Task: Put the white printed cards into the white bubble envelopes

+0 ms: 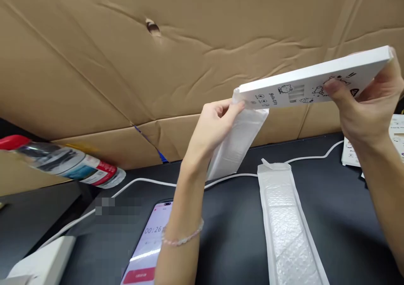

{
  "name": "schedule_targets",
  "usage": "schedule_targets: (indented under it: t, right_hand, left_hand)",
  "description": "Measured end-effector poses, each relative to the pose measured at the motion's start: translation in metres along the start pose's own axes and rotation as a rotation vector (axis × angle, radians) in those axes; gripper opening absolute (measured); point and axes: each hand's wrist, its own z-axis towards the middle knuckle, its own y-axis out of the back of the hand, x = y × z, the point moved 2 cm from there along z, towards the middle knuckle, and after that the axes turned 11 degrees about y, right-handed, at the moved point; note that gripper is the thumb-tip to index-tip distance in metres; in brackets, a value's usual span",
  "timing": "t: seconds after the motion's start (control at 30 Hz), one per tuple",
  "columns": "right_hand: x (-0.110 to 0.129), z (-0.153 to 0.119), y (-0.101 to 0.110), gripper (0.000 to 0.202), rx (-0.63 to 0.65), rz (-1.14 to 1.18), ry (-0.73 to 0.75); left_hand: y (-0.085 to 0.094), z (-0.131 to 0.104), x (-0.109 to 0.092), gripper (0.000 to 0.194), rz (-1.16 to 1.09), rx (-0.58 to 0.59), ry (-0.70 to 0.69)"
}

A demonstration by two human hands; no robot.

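My right hand (362, 100) grips the right end of a long, thin white box (293, 87) printed with black cartoon figures, its thumb on the printed face. The box is held up in the air, its right end higher. At its left end my left hand (221, 117) pinches the edge of a white padded bag (241, 138), which hangs down behind my wrist. The box's left end meets the bag's mouth; how far inside it is, I cannot tell. A second white bubble-lined bag (288, 226) lies flat on the black table (233, 230).
A phone (148, 238) showing a timer lies beside my left forearm. A red-capped bottle (75, 163) leans at the left. White boxes stand at the right (396, 138) and lower left (44, 264). A white cable (142, 180) crosses the table before a cardboard wall (189, 45).
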Motion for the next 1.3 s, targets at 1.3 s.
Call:
schedule_targets:
  t: [1.3]
  right_hand:
    - [0.032, -0.036, -0.057, 0.037, 0.389, 0.282, -0.078]
  left_hand:
    - [-0.019, -0.016, -0.015, 0.036, -0.289, -0.092, -0.233]
